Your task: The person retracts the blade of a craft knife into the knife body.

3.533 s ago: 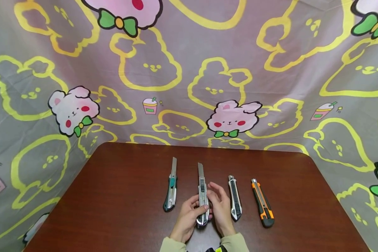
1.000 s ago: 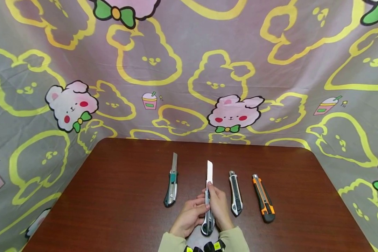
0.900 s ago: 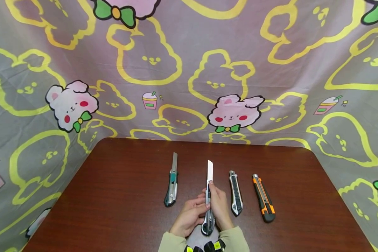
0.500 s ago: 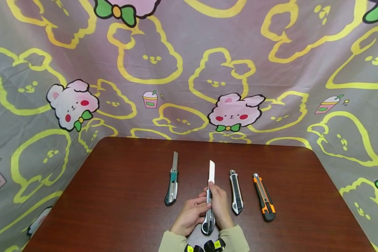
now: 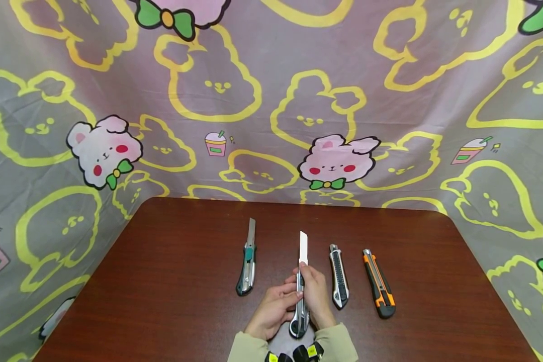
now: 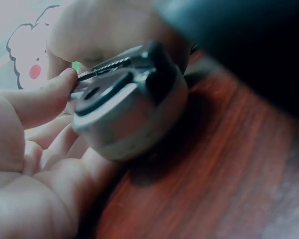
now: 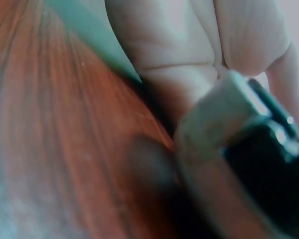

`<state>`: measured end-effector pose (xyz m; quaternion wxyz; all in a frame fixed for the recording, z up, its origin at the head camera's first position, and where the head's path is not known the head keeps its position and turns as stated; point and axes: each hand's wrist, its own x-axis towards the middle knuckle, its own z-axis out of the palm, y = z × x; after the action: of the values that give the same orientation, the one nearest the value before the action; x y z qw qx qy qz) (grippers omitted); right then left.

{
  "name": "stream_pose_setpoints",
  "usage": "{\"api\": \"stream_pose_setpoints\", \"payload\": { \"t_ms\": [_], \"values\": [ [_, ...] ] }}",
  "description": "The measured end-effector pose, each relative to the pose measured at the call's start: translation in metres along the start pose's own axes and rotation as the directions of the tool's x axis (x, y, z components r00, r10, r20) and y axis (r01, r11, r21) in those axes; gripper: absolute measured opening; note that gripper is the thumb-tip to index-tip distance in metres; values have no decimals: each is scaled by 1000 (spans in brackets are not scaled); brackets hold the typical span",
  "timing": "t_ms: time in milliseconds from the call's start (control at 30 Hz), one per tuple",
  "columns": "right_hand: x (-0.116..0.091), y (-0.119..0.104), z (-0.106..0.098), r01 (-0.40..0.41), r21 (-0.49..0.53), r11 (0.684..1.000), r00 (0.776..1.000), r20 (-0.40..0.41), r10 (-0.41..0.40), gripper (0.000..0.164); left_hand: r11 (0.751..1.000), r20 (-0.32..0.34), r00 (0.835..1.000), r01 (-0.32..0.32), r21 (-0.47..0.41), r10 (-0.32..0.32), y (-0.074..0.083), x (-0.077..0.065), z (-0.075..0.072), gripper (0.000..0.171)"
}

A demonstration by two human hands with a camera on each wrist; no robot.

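Both hands hold a silver-and-black snap-off utility knife (image 5: 300, 322) near the table's front, its long bright blade (image 5: 303, 246) extended and pointing away from me. My left hand (image 5: 270, 309) pinches the middle of the handle from the left, thumb on top. From the right, my right hand (image 5: 318, 297) grips the front of the handle, its thumb close to the blade's base. The rounded butt of the knife (image 6: 132, 119) looms large in the left wrist view, above the tabletop. In the right wrist view the same butt (image 7: 209, 129) is blurred, beside my right palm (image 7: 179, 59).
Left of the hands lies a teal-and-silver utility knife (image 5: 247, 266) with its blade out. To the right lie a silver-and-black one (image 5: 339, 276) and an orange-and-black one (image 5: 379, 284). The brown table (image 5: 176, 261) is backed by a patterned cloth (image 5: 253, 65).
Since the oldest frame the held knife has turned onto its edge and shifted slightly right. My right thumb has come onto its front end. Over the last second the hands have barely moved.
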<state>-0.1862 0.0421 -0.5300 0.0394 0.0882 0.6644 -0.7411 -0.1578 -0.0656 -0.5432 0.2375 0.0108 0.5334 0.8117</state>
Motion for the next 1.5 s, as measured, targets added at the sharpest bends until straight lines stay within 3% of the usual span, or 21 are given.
{"api": "stream_pose_setpoints", "payload": {
  "t_ms": [667,1500],
  "values": [
    [-3,-3,0,51,-6,999,999,8,-51,39,1000,-17,1000,-15,8,15,2,-2,2,41],
    [0,2,-2,128,-19,992,989,81,-126,35,1000,-46,999,-11,-10,11,2,1,1,39]
  ]
}}
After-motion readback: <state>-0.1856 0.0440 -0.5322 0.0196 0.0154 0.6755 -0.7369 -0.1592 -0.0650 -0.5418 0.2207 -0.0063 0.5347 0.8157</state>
